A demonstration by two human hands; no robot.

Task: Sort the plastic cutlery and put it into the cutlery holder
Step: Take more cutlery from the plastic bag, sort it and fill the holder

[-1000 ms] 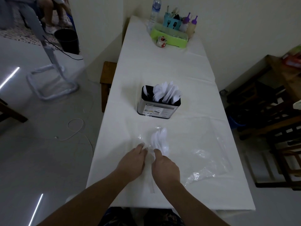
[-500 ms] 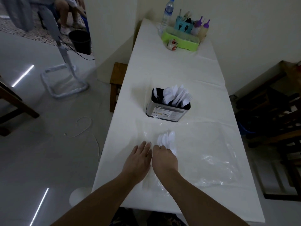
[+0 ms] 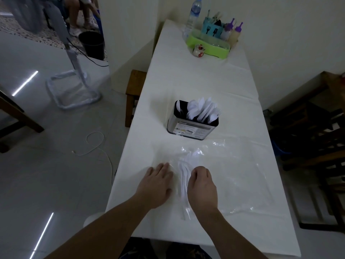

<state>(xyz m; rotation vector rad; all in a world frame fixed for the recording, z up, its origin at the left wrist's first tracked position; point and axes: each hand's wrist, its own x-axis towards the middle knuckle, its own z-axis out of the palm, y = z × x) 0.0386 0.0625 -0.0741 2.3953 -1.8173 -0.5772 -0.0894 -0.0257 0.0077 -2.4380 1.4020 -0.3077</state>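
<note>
Left hand (image 3: 155,186) flat on the white-clothed table (image 3: 196,85), fingers straight and together, just left of the loose bundle of white plastic cutlery (image 3: 185,171). Right hand (image 3: 201,186) just right of the bundle, fingers curled under at its edge; grip on it unclear. Bundle lying on the clear plastic bag (image 3: 233,174), nearer than the rectangular metal cutlery holder (image 3: 192,128). Holder standing upright: right side packed with white plastic pieces, left compartment with a single piece. Beyond the holder, at the far end, green plastic tray (image 3: 209,46) with squeeze bottles and a teal caddy. Versus 0.5 s ago: hands spread apart, now flanking the bundle instead of touching.
</note>
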